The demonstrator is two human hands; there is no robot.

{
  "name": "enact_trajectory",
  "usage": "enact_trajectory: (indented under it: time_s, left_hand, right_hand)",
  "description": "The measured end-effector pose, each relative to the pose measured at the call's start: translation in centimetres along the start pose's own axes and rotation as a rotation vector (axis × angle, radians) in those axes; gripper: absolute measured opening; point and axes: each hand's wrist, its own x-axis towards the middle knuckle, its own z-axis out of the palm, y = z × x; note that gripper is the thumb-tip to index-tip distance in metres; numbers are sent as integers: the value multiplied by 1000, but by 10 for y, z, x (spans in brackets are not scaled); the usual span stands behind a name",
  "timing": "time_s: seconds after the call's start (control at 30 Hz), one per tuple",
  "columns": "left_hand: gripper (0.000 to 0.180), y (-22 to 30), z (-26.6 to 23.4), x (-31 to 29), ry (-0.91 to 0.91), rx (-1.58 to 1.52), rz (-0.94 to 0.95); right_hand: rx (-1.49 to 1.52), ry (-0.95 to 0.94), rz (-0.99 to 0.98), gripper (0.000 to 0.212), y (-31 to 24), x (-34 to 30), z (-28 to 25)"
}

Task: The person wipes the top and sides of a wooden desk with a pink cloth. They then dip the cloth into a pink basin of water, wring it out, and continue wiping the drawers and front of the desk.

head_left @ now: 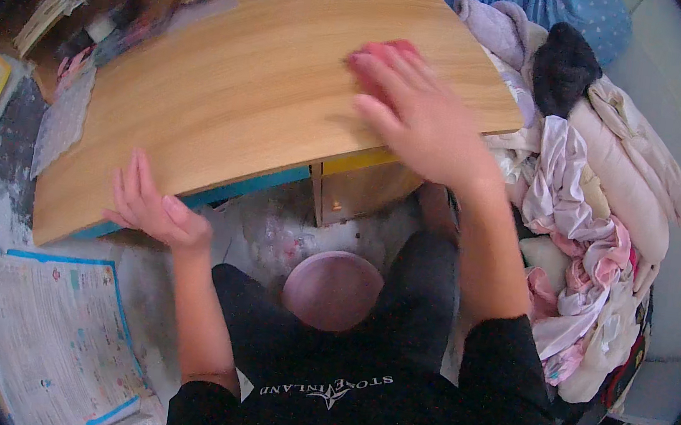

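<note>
One red cloth [403, 48] on wooden desk [246, 84].
Right hand [423, 117] lay over it, grip impossible to tell through blur; left hand [158, 207], fingers loosely spread, was at the front edge.

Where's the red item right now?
In the head view, the red item is under the right hand, on the right part of the wooden desktop, left of the clothes pile.
</note>
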Motion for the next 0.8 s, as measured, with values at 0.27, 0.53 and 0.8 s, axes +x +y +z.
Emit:
enact_trajectory:
  time_s: [0.27, 0.53, 0.8]
  left_hand:
    - [65, -2, 12, 0, -56, 48, -22]
    - [71, -16, -29, -4, -174, -74, 43]
    - [68, -75, -67, -52, -15, -32, -189]
  right_hand:
    - [335, -3, -290, 52, -157, 49, 79]
    - [272, 26, -84, 37, -16, 16, 14]
    - [19, -14, -70, 42, -116, 42, 52]
